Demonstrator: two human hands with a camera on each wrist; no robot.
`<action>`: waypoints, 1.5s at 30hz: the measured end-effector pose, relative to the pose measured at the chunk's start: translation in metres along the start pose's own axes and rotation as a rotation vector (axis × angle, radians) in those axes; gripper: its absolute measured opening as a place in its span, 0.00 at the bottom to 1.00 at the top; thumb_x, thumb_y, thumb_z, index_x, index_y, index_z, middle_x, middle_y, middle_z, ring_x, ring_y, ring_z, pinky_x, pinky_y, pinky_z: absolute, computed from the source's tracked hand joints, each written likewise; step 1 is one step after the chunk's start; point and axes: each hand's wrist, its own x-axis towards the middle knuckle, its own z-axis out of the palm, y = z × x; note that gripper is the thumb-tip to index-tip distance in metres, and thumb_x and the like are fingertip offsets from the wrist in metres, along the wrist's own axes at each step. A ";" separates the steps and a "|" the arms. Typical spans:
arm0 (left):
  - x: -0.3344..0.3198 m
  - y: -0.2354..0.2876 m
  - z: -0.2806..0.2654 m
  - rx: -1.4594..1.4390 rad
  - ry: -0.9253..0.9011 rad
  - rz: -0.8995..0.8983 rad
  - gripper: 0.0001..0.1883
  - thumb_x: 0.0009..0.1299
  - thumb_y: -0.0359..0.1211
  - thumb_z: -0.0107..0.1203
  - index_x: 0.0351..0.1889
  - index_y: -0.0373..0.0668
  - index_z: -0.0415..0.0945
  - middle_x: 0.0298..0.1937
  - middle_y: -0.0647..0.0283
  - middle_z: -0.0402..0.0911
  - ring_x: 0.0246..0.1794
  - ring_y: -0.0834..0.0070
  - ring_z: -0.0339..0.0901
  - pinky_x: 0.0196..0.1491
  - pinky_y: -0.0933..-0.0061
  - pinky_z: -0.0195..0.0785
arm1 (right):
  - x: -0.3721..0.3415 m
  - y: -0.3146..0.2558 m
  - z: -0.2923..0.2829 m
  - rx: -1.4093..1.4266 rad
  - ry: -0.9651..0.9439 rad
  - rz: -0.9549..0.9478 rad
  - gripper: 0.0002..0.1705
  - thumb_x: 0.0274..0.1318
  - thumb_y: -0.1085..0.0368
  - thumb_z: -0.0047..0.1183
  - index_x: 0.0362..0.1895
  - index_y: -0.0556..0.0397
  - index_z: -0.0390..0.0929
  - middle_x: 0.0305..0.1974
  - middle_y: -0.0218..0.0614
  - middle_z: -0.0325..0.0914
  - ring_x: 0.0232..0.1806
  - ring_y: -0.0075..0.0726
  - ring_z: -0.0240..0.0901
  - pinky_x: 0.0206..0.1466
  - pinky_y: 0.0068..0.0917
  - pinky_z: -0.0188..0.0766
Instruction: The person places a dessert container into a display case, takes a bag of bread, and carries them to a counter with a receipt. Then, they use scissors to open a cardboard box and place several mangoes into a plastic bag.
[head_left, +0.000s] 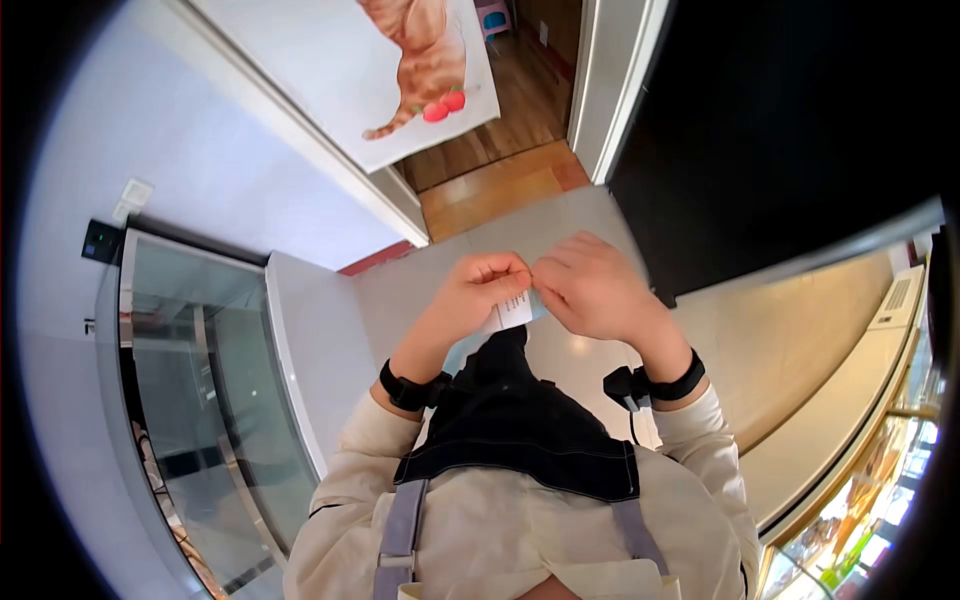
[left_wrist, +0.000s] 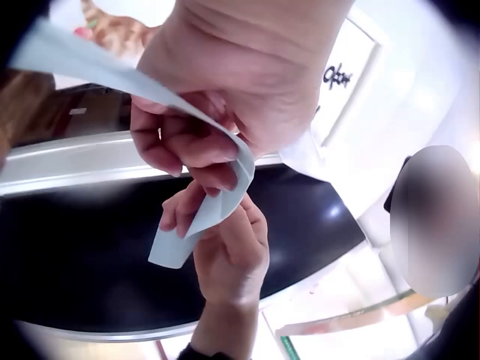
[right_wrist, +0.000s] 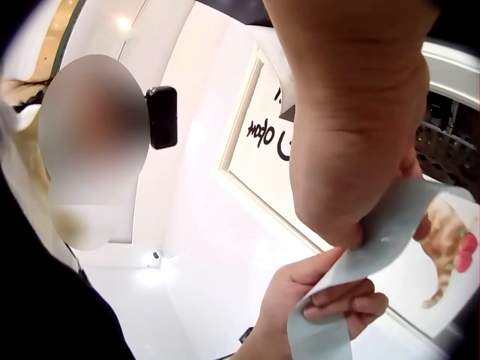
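Observation:
In the head view both hands meet in front of the apron, fingertips close together. My left hand (head_left: 478, 293) pinches a pale strip of label paper (left_wrist: 172, 247), thumb on top and fingers curled beneath. A white printed label (head_left: 514, 311) with small dark text shows below the left thumb. My right hand (head_left: 592, 287), curled with its back to the head camera, grips the strip beside the left fingertips. In the left wrist view the strip bends in a loop past the fingers. The right wrist view shows its pale blue-grey face (right_wrist: 390, 232) running between both hands.
A white hanging cloth (head_left: 320, 80) with a cat picture covers part of the doorway ahead. On the left stands a glass-fronted cabinet (head_left: 215, 370). A large black panel (head_left: 770, 150) is on the right, with a lit display case (head_left: 860, 520) lower right.

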 end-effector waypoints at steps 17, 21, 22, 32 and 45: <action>0.428 0.112 -0.143 -0.381 0.264 0.249 0.09 0.68 0.36 0.44 0.36 0.40 0.71 0.38 0.63 0.78 0.33 0.84 0.72 0.36 0.85 0.64 | 0.191 0.353 -0.024 0.484 0.258 0.479 0.16 0.49 0.64 0.50 0.44 0.53 0.70 0.42 0.39 0.71 0.48 0.38 0.66 0.50 0.28 0.60; 0.503 0.131 -0.180 -0.323 0.593 0.393 0.11 0.69 0.36 0.43 0.39 0.39 0.71 0.43 0.63 0.76 0.32 0.87 0.70 0.34 0.87 0.63 | 0.289 0.417 0.003 0.646 0.089 0.378 0.24 0.45 0.60 0.56 0.47 0.56 0.69 0.42 0.42 0.71 0.48 0.37 0.65 0.50 0.29 0.61; 0.510 0.135 -0.189 -0.329 0.680 0.442 0.11 0.69 0.36 0.42 0.40 0.38 0.70 0.43 0.63 0.76 0.32 0.86 0.70 0.36 0.86 0.63 | 0.309 0.423 0.007 0.772 0.091 0.396 0.23 0.46 0.60 0.56 0.45 0.59 0.69 0.40 0.39 0.73 0.35 0.29 0.70 0.36 0.24 0.67; 0.558 0.187 -0.354 -0.115 1.025 0.549 0.09 0.68 0.33 0.45 0.40 0.39 0.69 0.47 0.58 0.74 0.42 0.79 0.71 0.44 0.82 0.64 | 0.530 0.529 0.036 1.194 -0.369 0.614 0.15 0.48 0.59 0.55 0.34 0.59 0.75 0.19 0.28 0.71 0.13 0.16 0.60 0.14 0.16 0.54; 0.615 0.262 -0.502 0.807 0.568 -0.054 0.11 0.68 0.35 0.41 0.40 0.39 0.71 0.37 0.55 0.74 0.37 0.64 0.70 0.39 0.71 0.63 | 0.737 0.615 0.077 0.719 -0.592 -0.179 0.13 0.51 0.60 0.48 0.33 0.57 0.75 0.21 0.34 0.73 0.22 0.26 0.66 0.26 0.23 0.61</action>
